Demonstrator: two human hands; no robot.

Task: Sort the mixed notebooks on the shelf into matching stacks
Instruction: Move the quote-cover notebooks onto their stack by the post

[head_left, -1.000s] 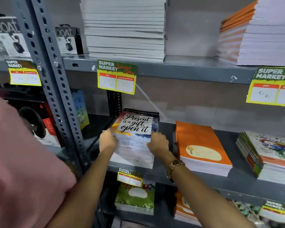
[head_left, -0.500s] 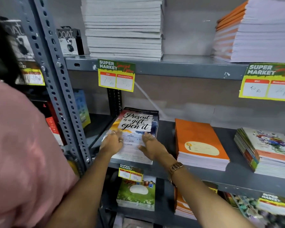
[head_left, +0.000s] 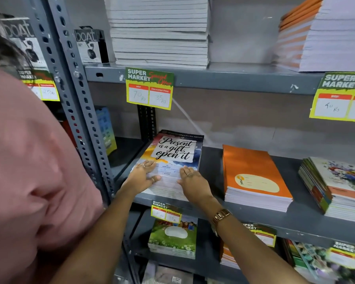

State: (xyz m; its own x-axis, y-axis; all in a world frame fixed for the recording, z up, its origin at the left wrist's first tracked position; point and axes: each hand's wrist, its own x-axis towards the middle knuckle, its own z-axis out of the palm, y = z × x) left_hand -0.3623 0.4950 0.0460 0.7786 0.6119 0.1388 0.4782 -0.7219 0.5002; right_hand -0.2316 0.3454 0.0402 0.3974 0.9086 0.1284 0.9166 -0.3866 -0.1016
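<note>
A stack of notebooks whose top cover reads "Present is a gift, open it" (head_left: 175, 151) lies flat at the left end of the middle shelf (head_left: 295, 222). My left hand (head_left: 142, 175) rests flat on the near left part of the cover, fingers spread. My right hand (head_left: 193, 180) lies flat on the near right part, a gold watch on its wrist. Right of this stack sits an orange notebook stack (head_left: 252, 175), and further right a stack with floral covers (head_left: 336, 183).
A pink-clad shoulder of a person (head_left: 29, 171) fills the left. A perforated steel upright (head_left: 78, 99) stands just left of my hands. The upper shelf holds a tall white stack (head_left: 160, 31) and an orange-edged stack (head_left: 326, 33). Price tags (head_left: 150, 88) hang from shelf edges. A green-covered stack (head_left: 173, 236) lies below.
The stack, gripped by its sides and tilted a second ago, has been lowered onto the shelf. Both hands have moved from its edges onto the top cover and now lie flat.
</note>
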